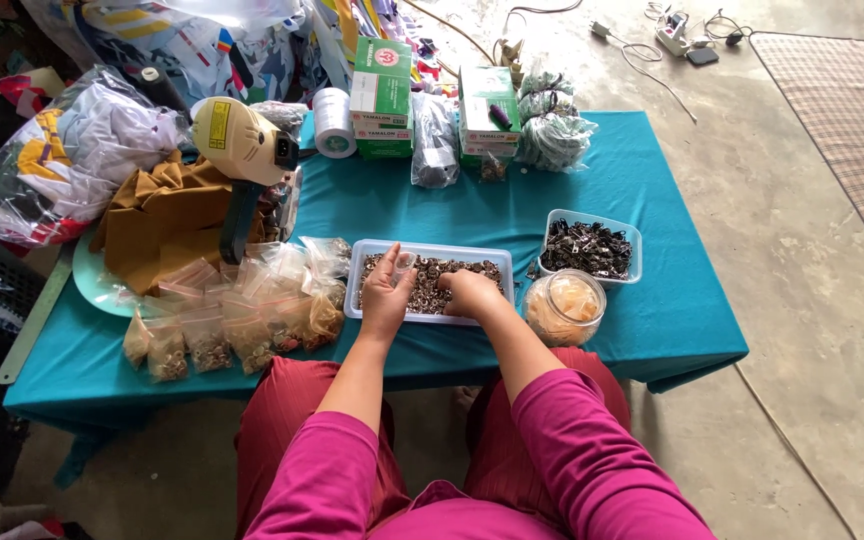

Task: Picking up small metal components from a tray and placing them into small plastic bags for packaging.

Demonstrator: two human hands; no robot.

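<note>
Seated at low table draped in teal cloth (382, 200). Left hand (387, 295) raised over near-left part of clear rectangular tray (357, 290), palm turned inward, fingers loosely curled around a small clear bag (404, 264) held upright at tray edge. Right hand (472, 293) palm-down in tray, fingers bent into heap of small brown metal parts (432, 272); whether any parts actually pinched, cannot tell.

Left of tray: cluster of filled small clear bags (232, 335) lying on cloth, some holding same brownish parts. Right of tray, touching or just beside it: round clear jar (564, 308) with pale orange contents. Behind jar: second clear tray (592, 248) with dark metal clips.

Far edge of table: green-and-white boxes (382, 85), white tape roll (333, 122), bundles of grey-green cord (552, 125). Far left: yellowish handheld cutting machine (242, 140) resting beside folded mustard fabric (167, 215), bagged cloth (72, 150) behind. Metal ruler (32, 320) along left edge. Bare concrete floor (802, 300) on right.
</note>
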